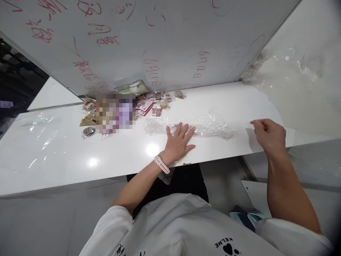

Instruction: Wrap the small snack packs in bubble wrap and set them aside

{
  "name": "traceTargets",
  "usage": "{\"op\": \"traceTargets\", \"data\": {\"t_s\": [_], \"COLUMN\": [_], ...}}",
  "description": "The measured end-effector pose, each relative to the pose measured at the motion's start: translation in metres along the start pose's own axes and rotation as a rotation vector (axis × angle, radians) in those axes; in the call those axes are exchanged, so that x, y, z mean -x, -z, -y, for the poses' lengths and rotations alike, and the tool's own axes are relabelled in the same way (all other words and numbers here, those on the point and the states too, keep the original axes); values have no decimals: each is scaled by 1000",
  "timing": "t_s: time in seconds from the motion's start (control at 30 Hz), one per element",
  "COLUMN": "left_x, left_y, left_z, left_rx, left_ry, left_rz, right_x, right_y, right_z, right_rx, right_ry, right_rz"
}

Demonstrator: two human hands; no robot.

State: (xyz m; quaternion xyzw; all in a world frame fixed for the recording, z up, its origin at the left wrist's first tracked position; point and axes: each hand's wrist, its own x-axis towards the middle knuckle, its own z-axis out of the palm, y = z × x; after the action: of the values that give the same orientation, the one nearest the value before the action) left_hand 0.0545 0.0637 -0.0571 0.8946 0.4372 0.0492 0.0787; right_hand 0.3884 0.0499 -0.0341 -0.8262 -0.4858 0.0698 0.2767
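Observation:
A crumpled sheet of clear plastic (213, 128) lies lengthwise across the white table (128, 156). My left hand (178, 145) presses flat on it, fingers spread, with a pale pink band on the wrist. Something darker shows through the plastic by these fingertips, too unclear to name. To the right, my right hand (271, 136) hovers over the table's front edge, apart from the crumpled plastic. Its fingers are curled, with thumb and forefinger pinched together toward the left. Whatever may be between them is too small to make out.
Small wrapped packets (156, 112) and red-and-white cards (146, 107) cluster at the back left beside a blurred patch. A dark wrapped piece (89, 131) lies nearer. A whiteboard (170, 42) with red writing stands behind. More clear plastic (306, 67) lies far right.

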Motion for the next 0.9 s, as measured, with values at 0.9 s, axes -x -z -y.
{"op": "traceTargets", "data": {"t_s": [0.9], "left_x": [-3], "left_y": [-2], "left_z": [-6], "left_rx": [28], "left_ry": [35], "left_rz": [-39], "right_x": [74], "right_y": [-81], "right_z": [102], "right_rx": [-203], "right_ry": [992], "right_rz": [369]}}
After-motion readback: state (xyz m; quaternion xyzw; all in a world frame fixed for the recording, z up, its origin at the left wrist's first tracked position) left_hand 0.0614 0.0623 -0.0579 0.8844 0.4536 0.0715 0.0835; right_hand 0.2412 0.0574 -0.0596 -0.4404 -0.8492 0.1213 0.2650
